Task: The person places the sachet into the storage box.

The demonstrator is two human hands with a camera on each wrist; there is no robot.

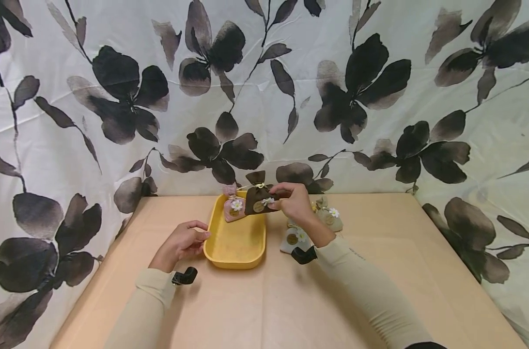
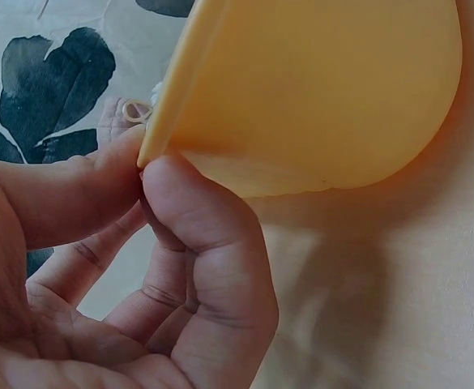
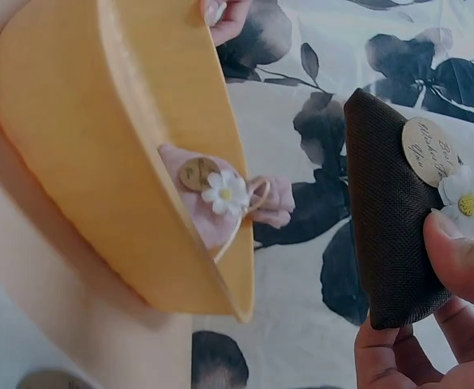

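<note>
A yellow oblong tray (image 1: 229, 254) lies on the tan table. My left hand (image 1: 183, 242) pinches the tray's left rim (image 2: 160, 134) between thumb and forefinger. A pink sachet (image 1: 234, 209) with a white flower and a round tag leans in the tray's far end (image 3: 212, 194). My right hand (image 1: 292, 199) holds a dark brown sachet (image 1: 257, 198) above the tray's far right corner; in the right wrist view its thumb presses on the brown sachet (image 3: 390, 227) near its flower and tag.
Two pale sachets lie on the table right of the tray, a grey one (image 1: 292, 238) and a beige one (image 1: 330, 218). A flower-printed cloth (image 1: 264, 97) hangs behind and at both sides of the table (image 1: 378, 291).
</note>
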